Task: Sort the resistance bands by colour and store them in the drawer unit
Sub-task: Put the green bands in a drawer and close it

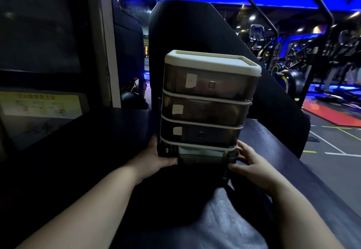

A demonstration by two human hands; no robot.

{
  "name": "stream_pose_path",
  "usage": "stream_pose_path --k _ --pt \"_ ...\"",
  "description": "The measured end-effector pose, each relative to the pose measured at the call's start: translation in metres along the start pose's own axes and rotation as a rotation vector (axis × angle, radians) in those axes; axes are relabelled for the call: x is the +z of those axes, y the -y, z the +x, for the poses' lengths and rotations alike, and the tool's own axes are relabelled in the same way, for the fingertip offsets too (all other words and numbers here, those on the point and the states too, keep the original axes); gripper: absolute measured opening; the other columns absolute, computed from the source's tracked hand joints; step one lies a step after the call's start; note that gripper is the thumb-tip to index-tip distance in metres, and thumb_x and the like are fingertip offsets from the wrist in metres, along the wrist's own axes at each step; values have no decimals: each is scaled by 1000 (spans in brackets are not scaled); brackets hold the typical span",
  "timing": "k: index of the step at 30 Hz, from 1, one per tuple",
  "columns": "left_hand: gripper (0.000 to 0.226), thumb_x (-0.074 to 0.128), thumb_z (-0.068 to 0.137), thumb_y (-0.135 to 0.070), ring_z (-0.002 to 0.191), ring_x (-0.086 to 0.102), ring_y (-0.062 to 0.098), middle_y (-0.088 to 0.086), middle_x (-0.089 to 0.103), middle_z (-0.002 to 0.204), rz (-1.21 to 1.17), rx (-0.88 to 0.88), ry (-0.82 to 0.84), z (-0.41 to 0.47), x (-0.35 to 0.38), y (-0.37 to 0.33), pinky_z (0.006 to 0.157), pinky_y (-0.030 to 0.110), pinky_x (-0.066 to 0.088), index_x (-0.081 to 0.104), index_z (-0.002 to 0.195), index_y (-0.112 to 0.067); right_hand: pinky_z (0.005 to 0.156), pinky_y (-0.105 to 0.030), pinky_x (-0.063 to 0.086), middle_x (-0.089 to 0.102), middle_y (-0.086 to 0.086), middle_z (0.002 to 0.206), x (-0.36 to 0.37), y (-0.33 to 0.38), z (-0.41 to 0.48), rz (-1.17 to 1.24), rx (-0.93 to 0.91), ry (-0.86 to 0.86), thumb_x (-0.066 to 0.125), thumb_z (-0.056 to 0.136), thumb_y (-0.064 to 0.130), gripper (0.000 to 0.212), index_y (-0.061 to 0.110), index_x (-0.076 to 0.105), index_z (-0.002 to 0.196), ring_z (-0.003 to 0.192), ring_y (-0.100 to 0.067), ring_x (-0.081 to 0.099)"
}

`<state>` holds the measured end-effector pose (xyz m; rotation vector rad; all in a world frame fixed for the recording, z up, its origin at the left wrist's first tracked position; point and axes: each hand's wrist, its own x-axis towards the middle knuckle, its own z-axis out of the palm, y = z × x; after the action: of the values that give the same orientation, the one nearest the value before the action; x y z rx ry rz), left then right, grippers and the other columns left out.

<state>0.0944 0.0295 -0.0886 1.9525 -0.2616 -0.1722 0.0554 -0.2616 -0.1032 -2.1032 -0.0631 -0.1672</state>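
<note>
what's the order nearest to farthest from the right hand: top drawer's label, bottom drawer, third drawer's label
1. bottom drawer, lowest in the drawer unit, touching the right hand
2. third drawer's label, left front, just above
3. top drawer's label, left front, highest

My drawer unit (209,100) stands upright before me: 4 smoky drawers, white frame, bottom drawer (203,156) sticking out slightly.
</note>
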Motion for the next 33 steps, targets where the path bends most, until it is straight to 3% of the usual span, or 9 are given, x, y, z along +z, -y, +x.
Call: stream_pose_path --k 5,8,10,15,22,26,33 --pt "93 76 81 -20 113 41 6 -11 45 122 110 8 30 8 -5 -15 95 19 31 14 150 -24 92 -22 46 60 26 109 6 0 2 -111 5 -107 72 81 7 65 47 40 121 102 4 58" --pt "91 76 81 -25 115 44 10 -10 46 122 65 -11 -50 13 0 -6 97 23 34 17 150 -27 68 -4 43 61 29 95 11 3 3 -110 21 -197 70 83 11 51 45 48 113 88 13 59" --pt "85 77 79 -30 120 47 14 -8 50 128 21 -9 -137 17 4 3 99 26 36 26 147 -28 62 -5 42 62 28 94 12 3 3 -114 32 -242 69 85 15 42 41 55 114 82 16 59" --pt "75 76 79 -35 110 48 11 -8 53 123 28 19 -228 21 13 9 95 26 38 36 142 -26 64 -8 41 68 20 100 15 3 5 -158 53 -314 67 86 25 31 36 62 115 80 14 61" --pt "79 79 76 -32 111 49 10 -12 51 117 88 38 -217 19 11 8 90 23 36 36 142 -27 76 -22 47 69 15 104 15 10 1 -226 90 -252 76 76 30 48 44 59 119 97 -1 63" --pt "80 78 78 -27 119 48 13 -5 50 134 256 38 -222 16 11 11 97 25 37 34 144 -25 66 -24 42 63 14 88 21 16 -1 -305 130 -233 76 76 29 47 41 59 118 92 -8 60" --pt "90 82 73 -25 128 44 15 -4 46 140 352 63 -174 20 7 13 100 23 31 28 145 -29 68 -25 41 62 13 87 31 16 -3 -394 101 -254 78 70 21 54 32 57 118 94 -15 63"
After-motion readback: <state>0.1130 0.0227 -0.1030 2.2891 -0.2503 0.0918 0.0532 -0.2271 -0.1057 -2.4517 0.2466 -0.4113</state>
